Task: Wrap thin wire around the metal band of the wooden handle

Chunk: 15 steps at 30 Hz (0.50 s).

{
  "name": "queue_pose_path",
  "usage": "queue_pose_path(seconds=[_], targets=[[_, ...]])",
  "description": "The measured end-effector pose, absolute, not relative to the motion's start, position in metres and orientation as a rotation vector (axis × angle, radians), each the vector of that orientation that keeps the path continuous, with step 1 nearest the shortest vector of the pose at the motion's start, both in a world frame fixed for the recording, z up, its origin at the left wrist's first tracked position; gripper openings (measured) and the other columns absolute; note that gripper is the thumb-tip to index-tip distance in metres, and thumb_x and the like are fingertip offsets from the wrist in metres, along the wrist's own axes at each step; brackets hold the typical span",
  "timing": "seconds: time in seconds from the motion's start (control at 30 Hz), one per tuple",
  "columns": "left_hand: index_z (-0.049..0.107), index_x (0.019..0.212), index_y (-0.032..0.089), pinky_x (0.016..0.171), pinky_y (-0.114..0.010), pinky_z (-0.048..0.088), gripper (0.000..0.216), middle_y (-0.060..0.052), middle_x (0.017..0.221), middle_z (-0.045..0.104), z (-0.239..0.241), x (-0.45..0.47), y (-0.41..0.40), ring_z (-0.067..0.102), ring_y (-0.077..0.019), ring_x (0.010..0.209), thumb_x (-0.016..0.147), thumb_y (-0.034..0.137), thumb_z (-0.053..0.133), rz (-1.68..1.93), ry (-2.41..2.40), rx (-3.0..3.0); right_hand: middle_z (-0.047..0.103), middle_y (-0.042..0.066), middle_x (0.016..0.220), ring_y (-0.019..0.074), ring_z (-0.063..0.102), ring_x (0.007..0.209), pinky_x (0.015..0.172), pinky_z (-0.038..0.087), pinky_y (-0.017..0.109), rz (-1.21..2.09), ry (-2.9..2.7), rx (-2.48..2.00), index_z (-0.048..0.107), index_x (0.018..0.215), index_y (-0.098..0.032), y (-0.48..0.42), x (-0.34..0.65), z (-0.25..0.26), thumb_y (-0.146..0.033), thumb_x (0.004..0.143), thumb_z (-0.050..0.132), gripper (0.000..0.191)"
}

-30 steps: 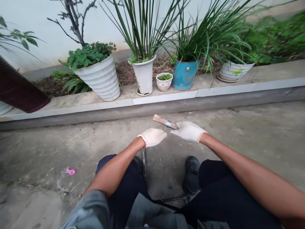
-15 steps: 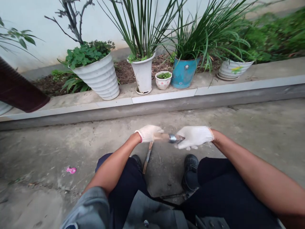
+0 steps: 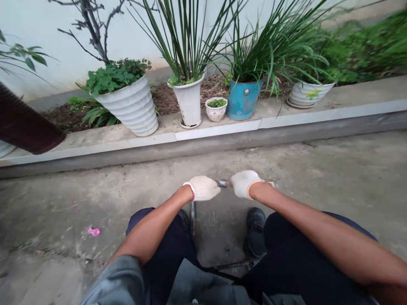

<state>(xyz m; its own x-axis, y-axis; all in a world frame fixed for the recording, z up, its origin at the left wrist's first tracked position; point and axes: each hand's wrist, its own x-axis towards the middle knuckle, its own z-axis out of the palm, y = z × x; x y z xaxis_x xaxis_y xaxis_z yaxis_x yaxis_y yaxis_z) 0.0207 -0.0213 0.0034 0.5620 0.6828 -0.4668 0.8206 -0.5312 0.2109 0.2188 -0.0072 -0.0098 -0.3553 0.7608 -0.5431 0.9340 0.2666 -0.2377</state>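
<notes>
My left hand (image 3: 204, 188), in a white knitted glove, is closed, its fingertips at the left end of a short stick (image 3: 223, 183) with a silvery, wire-like wrapped band. My right hand (image 3: 244, 184), also gloved, is wrapped around the stick's right part. A pale end shows past the right wrist. Both hands are level above the concrete, and only the banded bit shows in the gap between them. Below the left wrist is a thin, dark grey rod (image 3: 193, 218); its upper end is hidden, and I cannot tell whether it is held or lying down.
A raised planter ledge (image 3: 216, 134) runs across ahead, bearing a ribbed white pot (image 3: 130, 106), a tall white pot (image 3: 190, 101), a small pot (image 3: 216, 112) and a blue bucket (image 3: 243, 99). A pink scrap (image 3: 94, 231) lies at left. My shoe (image 3: 255, 228) stands at right.
My right hand has turned over from an open, palm-showing pose to a closed grip. The stick's banded part has shifted slightly left, and the left hand has moved slightly right and down.
</notes>
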Motion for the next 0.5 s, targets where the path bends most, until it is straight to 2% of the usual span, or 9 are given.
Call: queue_pose_path(seconds=[0.1, 0.23, 0.3, 0.4, 0.5], targets=[[0.078, 0.104, 0.018, 0.085, -0.036, 0.053, 0.052, -0.015, 0.111, 0.078, 0.004, 0.018, -0.018, 0.074, -0.0295, 0.098, 0.108, 0.047, 0.035, -0.376, 1.238, 2.420, 0.075, 0.025, 0.112, 0.0408, 0.072, 0.107, 0.089, 0.052, 0.047, -0.631, 2.232, 1.633, 0.079, 0.114, -0.016, 0.006, 0.224, -0.001, -0.046, 0.092, 0.058, 0.043], [0.073, 0.094, 0.020, 0.077, -0.034, 0.050, 0.050, -0.011, 0.102, 0.077, 0.009, 0.014, -0.012, 0.072, -0.0262, 0.089, 0.107, 0.048, 0.034, -0.228, 1.268, 2.327, 0.076, 0.016, 0.102, 0.0310, 0.073, 0.095, 0.076, 0.049, 0.034, -0.654, 2.341, 1.688, 0.075, 0.103, -0.020, 0.011, 0.233, 0.008, -0.054, 0.097, 0.050, 0.043], [0.070, 0.087, 0.021, 0.073, -0.033, 0.047, 0.049, -0.009, 0.096, 0.076, 0.011, 0.013, -0.011, 0.070, -0.0241, 0.082, 0.107, 0.047, 0.035, -0.193, 1.254, 2.285, 0.075, 0.012, 0.090, 0.0247, 0.071, 0.077, 0.066, 0.046, 0.030, -0.834, 2.364, 1.760, 0.070, 0.094, -0.020, 0.009, 0.236, 0.009, -0.056, 0.097, 0.050, 0.041], [0.068, 0.084, 0.021, 0.072, -0.032, 0.045, 0.046, -0.007, 0.091, 0.075, 0.010, 0.013, -0.012, 0.067, -0.0218, 0.077, 0.106, 0.047, 0.037, -0.196, 1.199, 2.261, 0.071, 0.007, 0.075, 0.0149, 0.060, 0.051, 0.052, 0.042, 0.026, -1.333, 2.295, 1.815, 0.061, 0.086, -0.019, 0.003, 0.243, 0.013, -0.058, 0.095, 0.055, 0.040], [0.069, 0.084, 0.020, 0.071, -0.029, 0.045, 0.046, -0.005, 0.089, 0.075, 0.006, 0.013, -0.011, 0.066, -0.0196, 0.075, 0.107, 0.047, 0.038, -0.214, 1.180, 2.220, 0.069, 0.005, 0.073, 0.0119, 0.057, 0.048, 0.047, 0.041, 0.023, -1.700, 2.275, 1.622, 0.060, 0.086, -0.017, -0.002, 0.254, 0.026, -0.062, 0.092, 0.062, 0.045]])
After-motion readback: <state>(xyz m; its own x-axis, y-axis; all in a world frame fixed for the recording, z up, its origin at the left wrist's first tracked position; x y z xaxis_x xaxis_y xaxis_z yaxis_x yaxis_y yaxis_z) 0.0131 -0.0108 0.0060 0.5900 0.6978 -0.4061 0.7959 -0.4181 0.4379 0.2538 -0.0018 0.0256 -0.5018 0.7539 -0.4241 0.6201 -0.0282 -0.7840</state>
